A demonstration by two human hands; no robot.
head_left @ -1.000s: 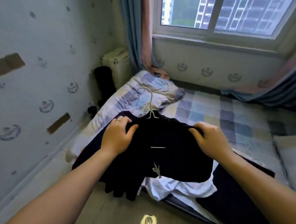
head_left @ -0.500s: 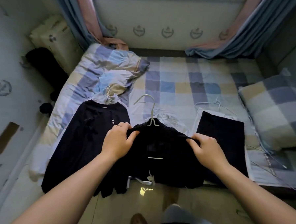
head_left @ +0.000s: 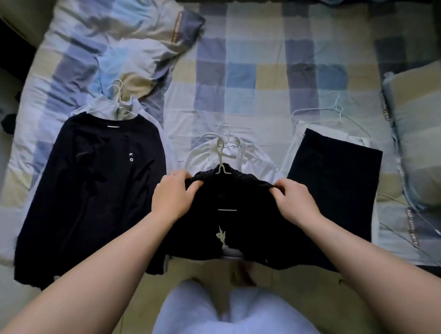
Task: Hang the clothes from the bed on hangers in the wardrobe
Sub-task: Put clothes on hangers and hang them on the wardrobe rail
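Observation:
I hold a black garment (head_left: 227, 228) on a pale wire hanger (head_left: 219, 154) above the near edge of the bed (head_left: 260, 74). My left hand (head_left: 173, 195) grips its left shoulder and my right hand (head_left: 295, 202) grips its right shoulder. Beneath it lies a white garment (head_left: 255, 161) on another hanger. To the left, a black long-sleeved top (head_left: 96, 183) lies flat on a hanger (head_left: 117, 99). At the right, a folded black garment (head_left: 335, 180) lies over white cloth, with a wire hanger (head_left: 332, 112) at its top. The wardrobe is out of view.
A crumpled checked quilt (head_left: 113, 41) lies at the bed's far left and a checked pillow (head_left: 423, 136) at the right. A thin cable (head_left: 415, 238) runs along the right edge. My legs in pale trousers (head_left: 232, 318) stand on the floor below.
The view has tilted downward, from the window and wall to looking straight down at the bed. Both hands keep their grip on the black garment's shoulders.

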